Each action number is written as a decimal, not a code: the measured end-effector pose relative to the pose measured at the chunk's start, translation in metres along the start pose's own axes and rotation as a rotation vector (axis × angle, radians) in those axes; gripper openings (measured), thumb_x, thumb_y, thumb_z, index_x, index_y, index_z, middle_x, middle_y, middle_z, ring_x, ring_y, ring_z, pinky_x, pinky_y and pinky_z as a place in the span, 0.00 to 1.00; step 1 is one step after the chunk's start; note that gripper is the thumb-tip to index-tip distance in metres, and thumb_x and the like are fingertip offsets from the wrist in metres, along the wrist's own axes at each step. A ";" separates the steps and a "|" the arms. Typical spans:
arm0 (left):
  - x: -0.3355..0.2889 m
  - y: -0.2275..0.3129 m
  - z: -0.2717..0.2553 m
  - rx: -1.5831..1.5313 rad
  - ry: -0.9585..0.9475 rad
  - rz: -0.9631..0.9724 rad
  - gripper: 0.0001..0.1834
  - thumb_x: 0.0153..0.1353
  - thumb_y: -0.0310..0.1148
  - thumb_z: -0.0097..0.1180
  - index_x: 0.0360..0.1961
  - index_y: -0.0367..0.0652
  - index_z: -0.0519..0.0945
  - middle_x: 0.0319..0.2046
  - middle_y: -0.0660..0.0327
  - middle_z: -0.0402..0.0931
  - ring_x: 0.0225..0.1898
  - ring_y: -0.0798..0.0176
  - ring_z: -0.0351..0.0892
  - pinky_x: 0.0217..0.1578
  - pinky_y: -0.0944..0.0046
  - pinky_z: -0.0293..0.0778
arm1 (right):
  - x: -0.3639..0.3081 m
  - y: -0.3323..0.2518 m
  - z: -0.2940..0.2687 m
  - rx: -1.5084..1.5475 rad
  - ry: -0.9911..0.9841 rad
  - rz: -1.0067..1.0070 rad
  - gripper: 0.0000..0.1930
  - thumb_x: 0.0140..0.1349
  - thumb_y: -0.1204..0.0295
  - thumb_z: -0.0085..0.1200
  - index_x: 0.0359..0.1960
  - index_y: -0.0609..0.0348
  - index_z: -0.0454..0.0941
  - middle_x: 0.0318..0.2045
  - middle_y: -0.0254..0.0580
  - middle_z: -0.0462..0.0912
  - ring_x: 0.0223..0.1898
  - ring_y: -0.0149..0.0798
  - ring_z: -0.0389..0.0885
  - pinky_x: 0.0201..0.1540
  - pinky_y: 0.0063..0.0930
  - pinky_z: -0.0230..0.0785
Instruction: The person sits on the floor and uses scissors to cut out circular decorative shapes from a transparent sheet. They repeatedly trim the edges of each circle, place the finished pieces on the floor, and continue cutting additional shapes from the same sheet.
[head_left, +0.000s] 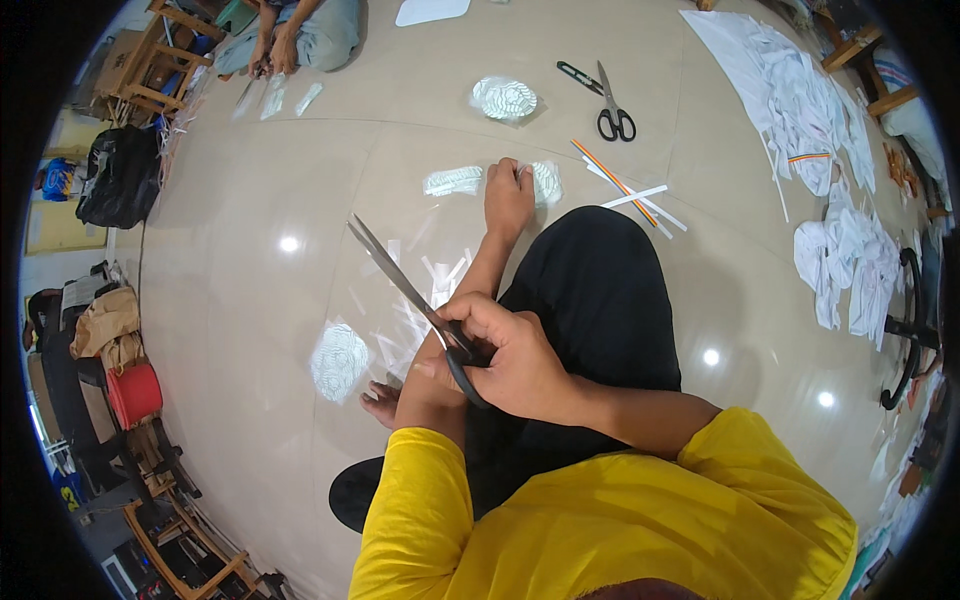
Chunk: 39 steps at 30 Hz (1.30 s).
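My right hand (525, 360) grips black-handled scissors (395, 270), their long blades nearly together and pointing to the far left, above my left forearm. Farther out, my left hand (508, 200) reaches down to the floor, fingers bent and closed at the edge of a pale green patterned piece (547, 184) in clear film; its fingertips are partly hidden. Just left of that hand lies a narrow patterned strip (453, 181). A rounded patterned stack (340, 361) rests near my bare foot (381, 404), beside scattered clear and white offcuts (410, 325).
Ahead lie an oval patterned stack (503, 98), a second pair of scissors (613, 110), a black cutter (580, 77) and crossed white and rainbow strips (630, 190). White cloth (800, 100) is heaped at right. Another person's hands (276, 48) work at far left, near a wooden chair (165, 65).
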<state>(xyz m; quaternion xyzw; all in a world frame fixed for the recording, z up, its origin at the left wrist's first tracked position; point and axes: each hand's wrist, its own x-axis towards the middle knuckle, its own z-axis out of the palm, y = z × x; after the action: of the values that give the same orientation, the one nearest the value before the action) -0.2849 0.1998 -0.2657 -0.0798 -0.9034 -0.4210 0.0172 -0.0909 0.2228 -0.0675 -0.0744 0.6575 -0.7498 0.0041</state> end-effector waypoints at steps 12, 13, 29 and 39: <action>0.008 -0.023 -0.023 0.325 -0.460 0.507 0.63 0.38 0.50 0.80 0.74 0.42 0.60 0.73 0.50 0.58 0.73 0.36 0.54 0.73 0.44 0.52 | -0.001 0.007 0.005 0.129 -0.085 0.147 0.21 0.59 0.82 0.69 0.52 0.65 0.74 0.34 0.35 0.84 0.39 0.22 0.81 0.41 0.18 0.75; 0.009 -0.025 -0.021 0.302 -0.419 0.571 0.62 0.37 0.50 0.80 0.73 0.41 0.61 0.71 0.51 0.62 0.71 0.37 0.57 0.72 0.45 0.53 | -0.001 0.006 0.004 0.165 -0.108 0.158 0.21 0.60 0.82 0.68 0.53 0.65 0.74 0.35 0.36 0.83 0.40 0.23 0.81 0.42 0.19 0.75; -0.049 -0.052 -0.122 0.045 -0.113 0.364 0.33 0.58 0.37 0.66 0.64 0.42 0.73 0.60 0.47 0.74 0.61 0.43 0.74 0.64 0.49 0.69 | -0.003 -0.003 0.003 0.087 -0.057 0.190 0.19 0.62 0.79 0.67 0.52 0.65 0.75 0.28 0.38 0.84 0.29 0.24 0.82 0.34 0.15 0.73; -0.227 -0.219 -0.356 0.598 -0.140 -0.429 0.51 0.34 0.54 0.82 0.59 0.42 0.74 0.57 0.47 0.73 0.63 0.40 0.67 0.65 0.46 0.66 | -0.007 0.004 0.009 0.092 -0.130 0.193 0.19 0.62 0.78 0.67 0.53 0.67 0.74 0.30 0.42 0.85 0.30 0.26 0.83 0.35 0.18 0.75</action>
<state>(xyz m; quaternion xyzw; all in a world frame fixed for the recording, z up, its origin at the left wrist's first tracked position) -0.1085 -0.2402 -0.2243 0.0911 -0.9816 -0.1263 -0.1109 -0.0836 0.2139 -0.0713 -0.0591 0.6247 -0.7689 0.1224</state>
